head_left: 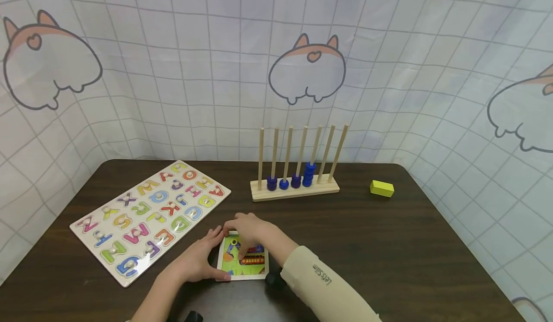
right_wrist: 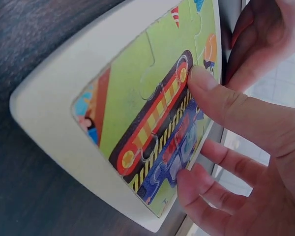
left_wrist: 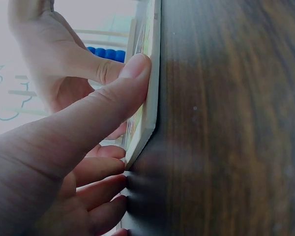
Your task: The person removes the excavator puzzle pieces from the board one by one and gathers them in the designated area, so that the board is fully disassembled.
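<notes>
A small jigsaw puzzle point(head_left: 252, 262) in a white frame lies flat before me, its green picture showing a striped red-and-yellow crawler track. My left hand point(head_left: 194, 262) holds its left side, the thumb on the near rim and the fingers by the far left corner. Over the far part of the puzzle is my right hand point(head_left: 255, 231). In the right wrist view the thumb of that right hand point(right_wrist: 250, 128) presses on the picture beside the track, while its curled fingers are at the frame's edge. The left wrist view shows the left thumb point(left_wrist: 108, 103) on the rim.
To the left lies an alphabet board point(head_left: 144, 216) with knobbed letters. A wooden peg stand point(head_left: 294, 195) with blue beads stands at the back. A yellow block point(head_left: 382, 188) sits at the back right of the dark table point(head_left: 371, 264). A patterned curtain hangs behind.
</notes>
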{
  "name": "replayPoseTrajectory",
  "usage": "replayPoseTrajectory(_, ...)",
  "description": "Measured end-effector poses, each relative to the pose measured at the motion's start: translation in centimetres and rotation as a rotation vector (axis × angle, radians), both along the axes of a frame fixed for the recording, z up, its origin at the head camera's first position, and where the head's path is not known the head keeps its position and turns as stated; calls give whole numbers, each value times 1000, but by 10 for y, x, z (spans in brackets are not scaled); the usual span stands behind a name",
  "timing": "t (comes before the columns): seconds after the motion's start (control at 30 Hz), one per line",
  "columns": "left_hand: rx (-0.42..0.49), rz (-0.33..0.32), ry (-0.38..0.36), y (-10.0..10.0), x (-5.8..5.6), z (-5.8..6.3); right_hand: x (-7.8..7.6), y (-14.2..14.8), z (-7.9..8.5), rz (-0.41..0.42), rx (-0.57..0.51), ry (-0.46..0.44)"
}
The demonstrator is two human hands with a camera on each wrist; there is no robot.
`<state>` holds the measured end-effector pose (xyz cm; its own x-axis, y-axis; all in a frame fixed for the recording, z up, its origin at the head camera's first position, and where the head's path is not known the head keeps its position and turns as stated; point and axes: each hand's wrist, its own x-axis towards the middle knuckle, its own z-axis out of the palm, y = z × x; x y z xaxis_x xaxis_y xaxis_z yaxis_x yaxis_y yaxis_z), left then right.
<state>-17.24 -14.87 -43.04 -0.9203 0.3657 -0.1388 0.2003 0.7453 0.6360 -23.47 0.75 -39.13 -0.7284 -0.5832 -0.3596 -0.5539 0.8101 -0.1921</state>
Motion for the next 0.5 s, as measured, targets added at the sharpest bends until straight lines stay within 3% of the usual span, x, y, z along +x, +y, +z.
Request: replayPoseTrajectory(0.5, 1, -5, -4, 0, 1, 1, -7, 4, -5, 62, -11, 17)
